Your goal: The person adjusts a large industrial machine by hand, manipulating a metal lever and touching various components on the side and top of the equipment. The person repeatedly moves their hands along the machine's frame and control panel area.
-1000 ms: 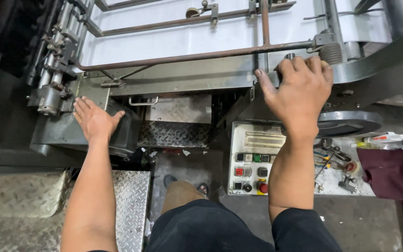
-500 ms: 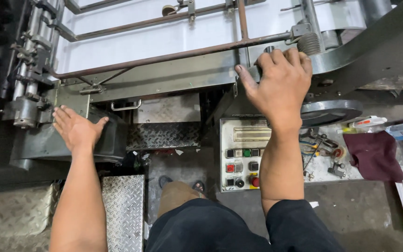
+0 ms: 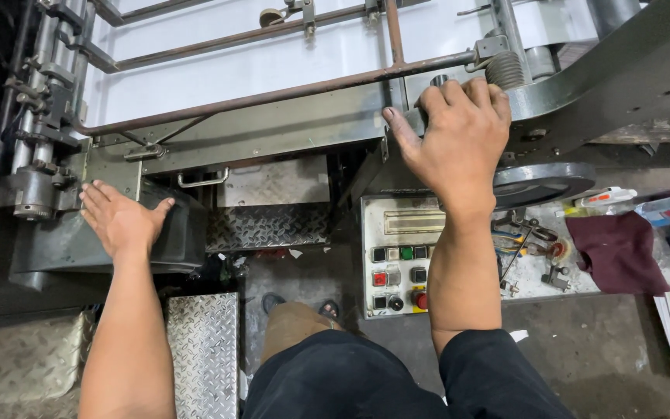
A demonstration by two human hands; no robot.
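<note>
While the camera looks straight down from the person's head, both bare arms reach forward onto a large grey machine.

Left hand: the left hand [image 3: 122, 221] lies flat, fingers together and extended, palm down on a dark rounded machine cover [image 3: 172, 233]; it grips nothing.

Right hand: the right hand [image 3: 455, 140] is spread over the edge of the machine frame [image 3: 273, 136], fingers curled over the top near a rusty metal rod [image 3: 273, 97]; whether the fingers close on anything beneath cannot be told.

Key relation: the rod runs left to right, rising slightly to the right, just beyond the right fingertips; the right hand is much nearer to it than the left, which sits well apart, lower and to the left.

Feed table: a white sheet surface [image 3: 273, 58] lies beyond the rod.

Below the right wrist: a control panel [image 3: 401, 256] with green, red and black buttons.

Far right: a dark red cloth [image 3: 618, 248] near small tools.

Floor: patterned steel step plates [image 3: 203, 349] by the person's dark trousers.
</note>
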